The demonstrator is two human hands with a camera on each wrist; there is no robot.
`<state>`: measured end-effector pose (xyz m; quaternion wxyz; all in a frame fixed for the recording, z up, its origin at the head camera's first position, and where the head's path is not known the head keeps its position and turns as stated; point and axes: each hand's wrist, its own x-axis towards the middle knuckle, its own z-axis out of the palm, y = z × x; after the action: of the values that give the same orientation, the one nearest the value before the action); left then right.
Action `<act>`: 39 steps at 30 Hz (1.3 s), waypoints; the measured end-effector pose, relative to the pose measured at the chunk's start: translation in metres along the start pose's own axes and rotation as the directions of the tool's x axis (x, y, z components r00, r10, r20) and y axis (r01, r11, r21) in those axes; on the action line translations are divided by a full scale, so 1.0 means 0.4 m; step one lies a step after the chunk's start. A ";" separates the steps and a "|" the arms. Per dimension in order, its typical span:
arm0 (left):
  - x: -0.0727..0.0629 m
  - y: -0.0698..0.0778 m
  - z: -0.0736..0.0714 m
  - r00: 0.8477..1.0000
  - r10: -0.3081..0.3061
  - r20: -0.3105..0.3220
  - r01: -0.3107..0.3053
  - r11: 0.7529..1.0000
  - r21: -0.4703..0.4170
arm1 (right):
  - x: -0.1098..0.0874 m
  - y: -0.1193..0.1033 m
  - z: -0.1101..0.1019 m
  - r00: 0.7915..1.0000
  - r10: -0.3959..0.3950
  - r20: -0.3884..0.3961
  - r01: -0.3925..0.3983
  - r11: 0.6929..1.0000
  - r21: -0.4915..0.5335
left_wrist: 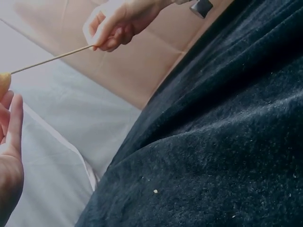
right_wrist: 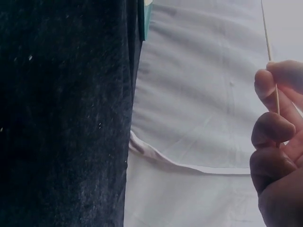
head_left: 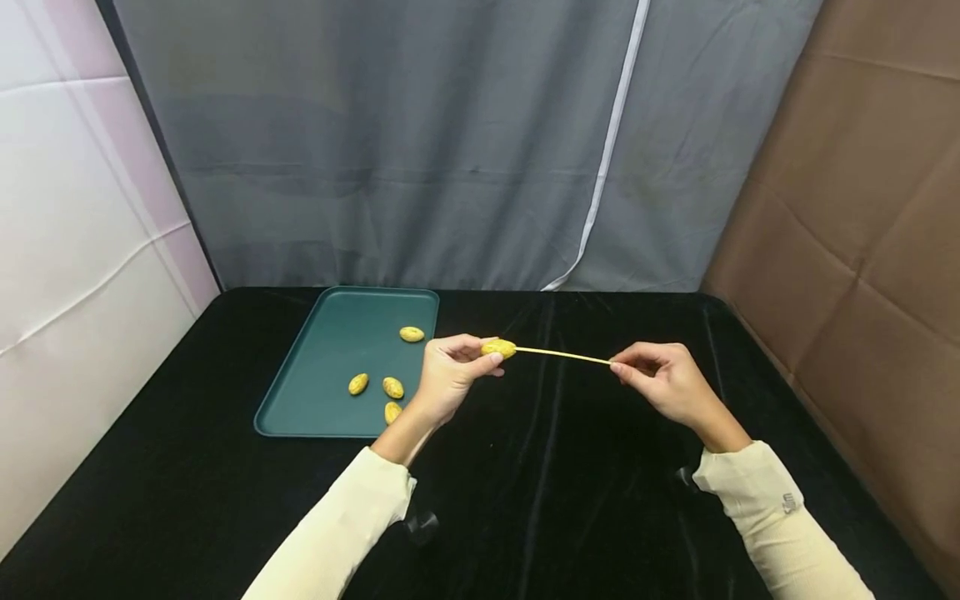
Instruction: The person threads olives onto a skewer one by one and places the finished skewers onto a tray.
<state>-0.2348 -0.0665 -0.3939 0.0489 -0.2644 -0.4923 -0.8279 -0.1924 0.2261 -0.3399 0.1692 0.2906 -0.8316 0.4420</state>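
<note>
Over the black-covered table, my left hand [head_left: 450, 375] pinches a yellow mottled oval fruit [head_left: 498, 348] between thumb and fingers. A thin wooden skewer [head_left: 562, 355] runs almost level from the fruit's right end to my right hand [head_left: 663, 383], which pinches it with thumb and fingertips. In the left wrist view the fruit [left_wrist: 4, 84] shows only at the left edge, with the skewer [left_wrist: 52, 59] meeting it. The right wrist view has the skewer [right_wrist: 266, 33] passing between the right hand's curled fingers [right_wrist: 272, 130].
Left of centre lies a dark green tray [head_left: 322, 358] with several similar yellow fruits [head_left: 358, 384] on it; the left forearm partly covers its near right corner. A grey curtain [head_left: 375, 167] hangs behind the table, and a brown cloth [head_left: 862, 208] stands along the right side.
</note>
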 end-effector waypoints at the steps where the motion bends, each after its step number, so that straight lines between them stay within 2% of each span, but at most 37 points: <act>1: 0.001 -0.002 0.004 1.000 0.001 -0.001 -0.001 1.000 -0.003 | 0.001 -0.001 0.000 1.000 -0.004 -0.001 0.004 1.000 0.004; 5: 0.002 0.000 0.010 1.000 -0.001 0.001 0.001 1.000 -0.020 | 0.003 -0.003 -0.001 1.000 0.011 0.019 -0.012 1.000 0.027; 11: 0.000 -0.002 0.002 1.000 -0.017 0.022 0.017 1.000 -0.018 | 0.003 -0.005 -0.001 0.998 0.043 0.047 -0.045 0.998 0.032; 24: 0.002 -0.010 -0.003 0.998 -0.012 0.066 0.013 1.000 -0.024 | 0.002 -0.008 -0.012 0.992 0.064 0.105 -0.064 0.998 -0.009; 29: 0.001 -0.013 -0.002 0.995 -0.010 0.101 0.013 0.999 -0.033 | -0.001 0.039 -0.007 0.983 0.085 0.162 -0.091 0.995 0.029; 33: -0.002 -0.013 0.001 0.995 -0.017 0.101 0.017 1.000 -0.004 | -0.002 0.080 0.000 0.978 0.089 0.188 -0.106 0.991 0.079; 39: -0.005 -0.010 0.001 0.996 -0.041 0.079 0.037 0.998 0.051 | 0.005 0.081 0.006 0.978 0.061 0.200 -0.088 0.988 0.127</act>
<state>-0.2344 -0.0645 -0.3978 0.0197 -0.2863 -0.5193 -0.8049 -0.2145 0.2379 -0.3609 0.0498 0.3121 -0.8228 0.4724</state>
